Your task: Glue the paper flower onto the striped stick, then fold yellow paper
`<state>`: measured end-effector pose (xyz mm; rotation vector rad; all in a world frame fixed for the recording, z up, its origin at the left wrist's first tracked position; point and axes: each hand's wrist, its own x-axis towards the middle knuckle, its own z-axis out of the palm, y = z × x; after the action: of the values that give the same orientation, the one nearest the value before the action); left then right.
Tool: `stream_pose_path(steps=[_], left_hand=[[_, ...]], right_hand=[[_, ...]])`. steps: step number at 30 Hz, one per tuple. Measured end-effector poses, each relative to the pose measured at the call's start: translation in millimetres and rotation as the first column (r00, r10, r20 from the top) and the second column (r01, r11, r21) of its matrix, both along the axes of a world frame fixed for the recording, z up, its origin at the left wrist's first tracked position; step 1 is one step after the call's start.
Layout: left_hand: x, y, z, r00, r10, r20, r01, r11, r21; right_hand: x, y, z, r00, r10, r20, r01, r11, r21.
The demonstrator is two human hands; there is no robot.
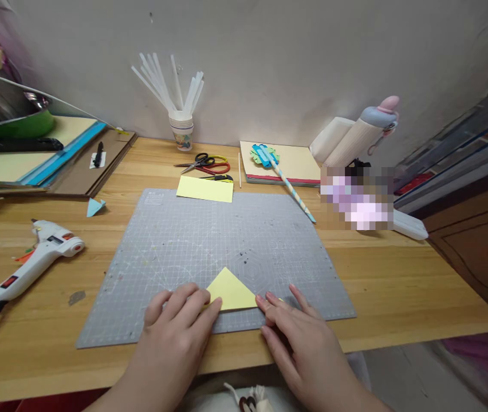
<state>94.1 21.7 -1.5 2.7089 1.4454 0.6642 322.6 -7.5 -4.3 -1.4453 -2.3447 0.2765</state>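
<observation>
A piece of yellow paper (pixel 232 293), folded into a triangle with its peak pointing away from me, lies near the front edge of the grey cutting mat (pixel 175 229). My left hand (pixel 181 326) covers its left corner, the thumb pressing on the paper and the other fingers curled over the side. At the right corner, my right hand (pixel 298 337) presses with its fingertips, its thumb lower and apart. A bit of yellow shows beyond those right fingers. Another yellow paper strip (pixel 205 189) rests at the mat's far edge.
Left stands a white glue gun (pixel 40 260) with a cord. Behind the mat are scissors (pixel 199 162), a cutter (pixel 220 178) and a paper cup (pixel 183 134) of white sticks. A striped paper stick (pixel 291 191) leans on a notepad (pixel 295 157). A bottle (pixel 362 134) stands right.
</observation>
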Motion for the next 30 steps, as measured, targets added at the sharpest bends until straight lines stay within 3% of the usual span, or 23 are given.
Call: stream_pose_path(steps=[5, 8, 10, 12, 15, 18, 20, 25, 30], left_hand=[[7.4, 11.4, 7.7, 0.999, -0.033, 0.016, 0.035, 0.985, -0.168], [0.7, 18.0, 20.1, 0.995, 0.004, 0.097, 0.022, 0.964, -0.266], [-3.3, 20.8, 27.5, 0.970, 0.060, 0.237, 0.026, 0.938, -0.345], [-3.6, 21.4, 31.4, 0.890, 0.182, 0.419, 0.032, 0.890, -0.456], [4.6, 18.8, 30.0, 0.657, 0.444, 0.609, 0.107, 0.745, -0.658], [18.3, 15.1, 24.1, 0.436, 0.610, 0.661, 0.264, 0.616, -0.742], [26.4, 12.9, 20.6, 0.351, 0.675, 0.649, 0.326, 0.562, -0.760], [35.1, 9.2, 16.3, 0.234, 0.767, 0.598, 0.351, 0.507, -0.787], [33.7, 7.5, 19.0, 0.266, 0.774, 0.575, 0.372, 0.468, -0.802]], right_hand=[[-1.9, 1.0, 3.1, 0.989, -0.051, -0.136, 0.056, 0.998, 0.037], [-0.1, -2.9, 6.2, 0.945, -0.106, -0.309, 0.182, 0.956, 0.230], [-0.8, -4.5, 9.3, 0.910, -0.108, -0.401, 0.250, 0.914, 0.320], [-5.4, -3.3, 13.6, 0.904, -0.063, -0.423, 0.219, 0.917, 0.332], [-20.8, 3.6, 21.0, 0.918, 0.028, -0.395, 0.089, 0.958, 0.274], [-38.8, 11.9, 25.1, 0.928, 0.025, -0.373, 0.055, 0.978, 0.202], [-47.3, 16.0, 24.3, 0.943, -0.012, -0.332, 0.069, 0.984, 0.163], [-52.7, 20.8, 15.4, 0.952, -0.061, -0.299, 0.111, 0.982, 0.152], [-50.8, 26.8, 11.4, 0.950, -0.045, -0.310, 0.121, 0.966, 0.228]])
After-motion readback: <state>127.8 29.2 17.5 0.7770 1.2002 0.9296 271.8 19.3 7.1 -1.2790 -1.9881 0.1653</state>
